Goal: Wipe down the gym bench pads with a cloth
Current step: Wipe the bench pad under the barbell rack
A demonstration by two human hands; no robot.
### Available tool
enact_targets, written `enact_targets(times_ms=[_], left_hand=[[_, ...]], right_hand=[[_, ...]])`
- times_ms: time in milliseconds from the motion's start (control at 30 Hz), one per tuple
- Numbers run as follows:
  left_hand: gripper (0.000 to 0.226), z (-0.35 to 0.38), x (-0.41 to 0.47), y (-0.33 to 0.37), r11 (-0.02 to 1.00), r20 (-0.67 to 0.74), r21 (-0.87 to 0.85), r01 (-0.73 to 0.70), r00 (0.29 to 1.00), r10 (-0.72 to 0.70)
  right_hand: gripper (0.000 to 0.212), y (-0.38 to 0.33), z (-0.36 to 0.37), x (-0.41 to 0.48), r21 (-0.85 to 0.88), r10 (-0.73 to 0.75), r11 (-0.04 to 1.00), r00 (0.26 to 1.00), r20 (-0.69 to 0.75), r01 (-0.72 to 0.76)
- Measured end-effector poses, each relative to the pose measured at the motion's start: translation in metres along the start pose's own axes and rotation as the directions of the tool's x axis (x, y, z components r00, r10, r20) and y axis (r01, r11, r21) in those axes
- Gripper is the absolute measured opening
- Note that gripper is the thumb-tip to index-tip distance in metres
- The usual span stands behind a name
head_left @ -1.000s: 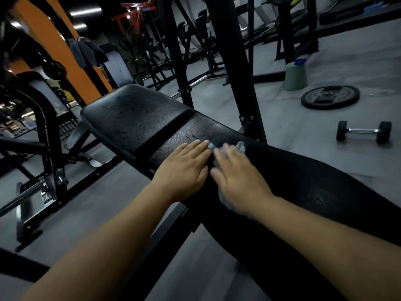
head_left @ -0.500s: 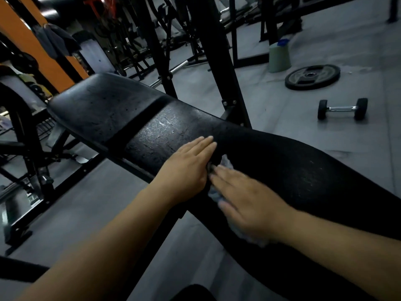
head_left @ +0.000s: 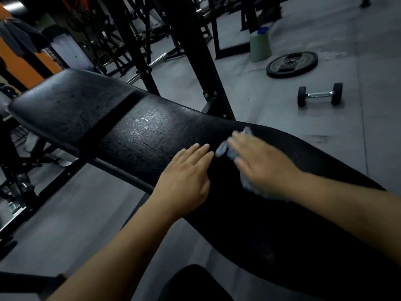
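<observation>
A long black bench back pad (head_left: pixel 152 135) runs from the middle left to the lower right, with a separate black seat pad (head_left: pixel 65 105) at its far left end. A wet sheen shows on the back pad near the gap. My left hand (head_left: pixel 186 179) lies flat on the pad's near edge, fingers straight. My right hand (head_left: pixel 260 166), blurred by motion, presses a pale blue cloth (head_left: pixel 221 151) flat against the pad just right of the left hand. Most of the cloth is hidden under the palm.
A black upright rack post (head_left: pixel 195 57) rises right behind the bench. On the grey floor at the right lie a dumbbell (head_left: pixel 320 94), a weight plate (head_left: pixel 291 64) and a pale green jug (head_left: pixel 260 44). Dark machine frames crowd the left side and back.
My right hand has slid the cloth to the right and farther across the back pad. The left hand stays flat on the near edge. My view has dropped and shifted.
</observation>
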State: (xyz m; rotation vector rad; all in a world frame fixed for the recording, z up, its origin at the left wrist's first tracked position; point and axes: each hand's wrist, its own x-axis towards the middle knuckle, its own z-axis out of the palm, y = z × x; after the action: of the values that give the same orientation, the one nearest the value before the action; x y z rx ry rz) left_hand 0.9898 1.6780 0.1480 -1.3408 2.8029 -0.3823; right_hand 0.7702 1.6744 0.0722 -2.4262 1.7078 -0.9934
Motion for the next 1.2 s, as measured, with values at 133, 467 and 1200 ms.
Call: enact_targets(times_ms=[133,467,1200], left_hand=[[0.062,0.004,-0.005,0.008,0.999,-0.016,0.031,-0.010,1.000,0.010],[0.075,0.005,0.012,0.038,1.000,0.039,-0.006,-0.018,0.999,0.018],[0.062,0.034,0.051,0.131,0.991,0.153,-0.005,-0.137,0.979,0.136]], right_hand=[[0.059,-0.040,0.009,0.000,0.098,0.229,0.969,0.973,-0.022,-0.225],[0.066,0.004,0.002,-0.027,0.073,0.332,0.941,0.943,-0.015,-0.330],[0.058,0.073,-0.015,-0.101,0.010,0.595,0.804,0.803,-0.036,-0.595]])
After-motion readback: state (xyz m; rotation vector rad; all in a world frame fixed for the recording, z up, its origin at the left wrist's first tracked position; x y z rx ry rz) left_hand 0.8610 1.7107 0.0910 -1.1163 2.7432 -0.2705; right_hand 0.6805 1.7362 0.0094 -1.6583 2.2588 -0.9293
